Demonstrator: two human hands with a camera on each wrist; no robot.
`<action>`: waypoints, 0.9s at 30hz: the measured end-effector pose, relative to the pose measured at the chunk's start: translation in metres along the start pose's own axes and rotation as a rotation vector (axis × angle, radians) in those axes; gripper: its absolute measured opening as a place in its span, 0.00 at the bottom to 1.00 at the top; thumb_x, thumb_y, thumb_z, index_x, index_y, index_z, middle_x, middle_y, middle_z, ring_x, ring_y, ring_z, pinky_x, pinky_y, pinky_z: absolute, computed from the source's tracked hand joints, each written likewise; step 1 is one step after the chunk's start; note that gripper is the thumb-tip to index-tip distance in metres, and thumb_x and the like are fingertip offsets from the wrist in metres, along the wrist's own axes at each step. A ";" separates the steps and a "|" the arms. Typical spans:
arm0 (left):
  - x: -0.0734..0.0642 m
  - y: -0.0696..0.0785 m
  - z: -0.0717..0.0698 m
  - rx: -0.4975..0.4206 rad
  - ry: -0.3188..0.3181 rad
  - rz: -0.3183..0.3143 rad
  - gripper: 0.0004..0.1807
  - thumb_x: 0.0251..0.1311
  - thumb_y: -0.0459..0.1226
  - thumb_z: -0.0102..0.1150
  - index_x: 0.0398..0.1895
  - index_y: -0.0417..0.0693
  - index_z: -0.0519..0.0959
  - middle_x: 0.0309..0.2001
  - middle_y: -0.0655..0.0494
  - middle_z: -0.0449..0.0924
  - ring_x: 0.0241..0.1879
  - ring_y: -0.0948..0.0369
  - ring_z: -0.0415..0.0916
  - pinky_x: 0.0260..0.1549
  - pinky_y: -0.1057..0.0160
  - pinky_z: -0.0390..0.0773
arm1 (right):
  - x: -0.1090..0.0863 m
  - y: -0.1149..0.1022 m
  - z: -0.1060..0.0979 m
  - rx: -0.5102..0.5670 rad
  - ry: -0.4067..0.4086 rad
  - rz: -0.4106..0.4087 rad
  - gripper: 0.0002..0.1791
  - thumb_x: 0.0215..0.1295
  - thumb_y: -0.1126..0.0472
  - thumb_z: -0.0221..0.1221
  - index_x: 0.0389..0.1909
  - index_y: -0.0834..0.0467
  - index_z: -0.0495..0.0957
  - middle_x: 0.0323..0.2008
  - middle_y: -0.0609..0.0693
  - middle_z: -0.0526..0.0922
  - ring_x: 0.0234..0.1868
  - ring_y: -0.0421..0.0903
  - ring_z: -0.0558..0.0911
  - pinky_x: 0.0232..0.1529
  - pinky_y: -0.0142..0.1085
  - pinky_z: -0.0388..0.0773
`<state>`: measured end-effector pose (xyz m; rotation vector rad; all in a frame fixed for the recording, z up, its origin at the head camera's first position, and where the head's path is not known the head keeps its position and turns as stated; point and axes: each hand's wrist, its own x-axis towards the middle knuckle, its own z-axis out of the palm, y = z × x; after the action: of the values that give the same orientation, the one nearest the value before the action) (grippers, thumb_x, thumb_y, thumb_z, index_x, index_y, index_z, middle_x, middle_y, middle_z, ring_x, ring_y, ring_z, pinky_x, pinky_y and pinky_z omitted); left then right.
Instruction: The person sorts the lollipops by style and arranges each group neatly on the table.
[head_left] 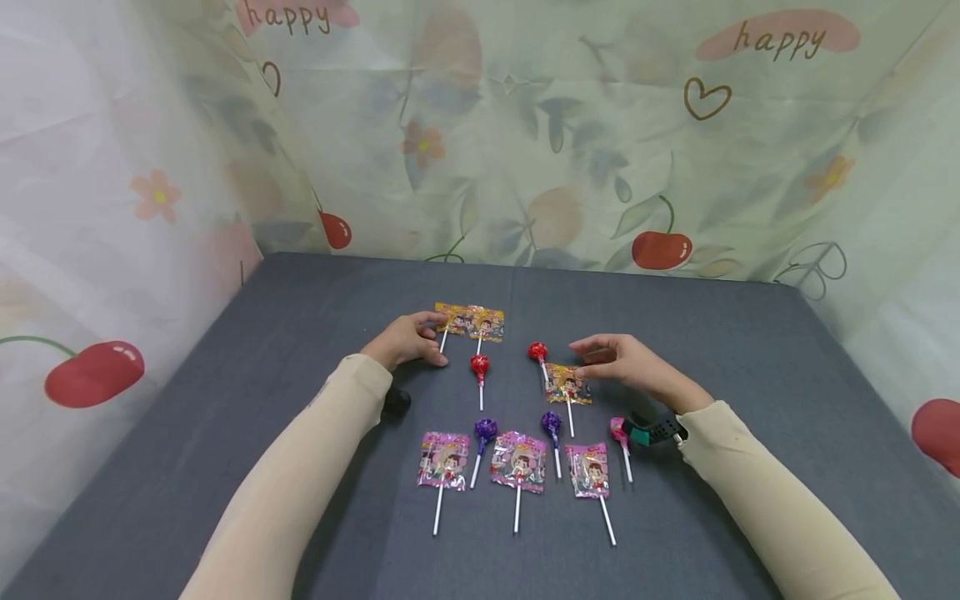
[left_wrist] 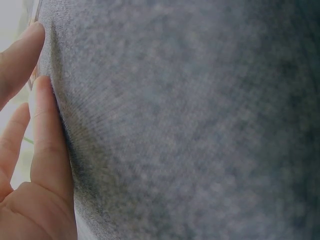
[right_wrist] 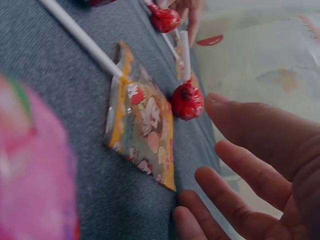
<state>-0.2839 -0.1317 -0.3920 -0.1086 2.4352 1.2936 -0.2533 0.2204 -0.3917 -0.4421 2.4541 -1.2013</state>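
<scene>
My left hand point(head_left: 411, 340) reaches to the back row, its fingertips at the left edge of a flat yellow-wrapped lollipop point(head_left: 454, 317). The fingers point(left_wrist: 47, 135) look fairly straight along the dark cloth in the left wrist view. A second yellow-wrapped lollipop point(head_left: 487, 324) overlaps the first, with a red ball lollipop point(head_left: 480, 365) just in front. My right hand point(head_left: 633, 364) hovers with loosely bent fingers by another yellow-wrapped lollipop point(right_wrist: 147, 117) and a red ball lollipop point(right_wrist: 188, 101). In the right wrist view nothing lies between thumb and fingers.
Nearer me lie three pink-wrapped flat lollipops point(head_left: 519, 461), two purple ball lollipops point(head_left: 486, 430) and a pink ball lollipop point(head_left: 617, 428) beside the right wrist. Everything is on a dark grey cloth-covered table point(head_left: 337, 287), with patterned curtains point(head_left: 510, 150) behind and at the sides.
</scene>
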 end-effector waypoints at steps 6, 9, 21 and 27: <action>0.001 0.000 0.000 -0.009 0.002 -0.006 0.43 0.46 0.26 0.73 0.68 0.57 0.69 0.59 0.44 0.70 0.49 0.57 0.75 0.44 0.64 0.73 | 0.001 0.001 0.001 -0.029 -0.044 -0.009 0.29 0.62 0.59 0.65 0.62 0.65 0.72 0.61 0.63 0.74 0.61 0.60 0.74 0.60 0.54 0.69; 0.001 0.000 0.000 -0.012 0.002 -0.006 0.43 0.46 0.26 0.72 0.68 0.57 0.69 0.59 0.43 0.70 0.49 0.57 0.75 0.45 0.63 0.73 | 0.002 0.001 0.000 -0.041 -0.064 -0.018 0.28 0.62 0.61 0.65 0.61 0.66 0.72 0.61 0.64 0.75 0.60 0.58 0.75 0.60 0.53 0.70; 0.001 0.000 -0.001 0.012 -0.001 -0.011 0.43 0.46 0.27 0.73 0.68 0.58 0.69 0.59 0.44 0.70 0.49 0.57 0.75 0.46 0.62 0.72 | 0.008 -0.002 0.004 -0.125 -0.091 -0.004 0.28 0.58 0.61 0.68 0.59 0.65 0.75 0.59 0.63 0.76 0.59 0.58 0.74 0.61 0.54 0.67; 0.002 0.000 -0.001 0.000 -0.005 -0.015 0.43 0.47 0.26 0.72 0.68 0.58 0.69 0.59 0.44 0.70 0.49 0.57 0.75 0.46 0.62 0.72 | 0.010 -0.007 0.006 -0.187 -0.088 0.026 0.27 0.56 0.62 0.69 0.58 0.64 0.76 0.58 0.62 0.76 0.58 0.59 0.73 0.62 0.55 0.66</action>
<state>-0.2857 -0.1322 -0.3918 -0.1233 2.4257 1.2865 -0.2583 0.2078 -0.3919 -0.5016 2.4979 -0.9258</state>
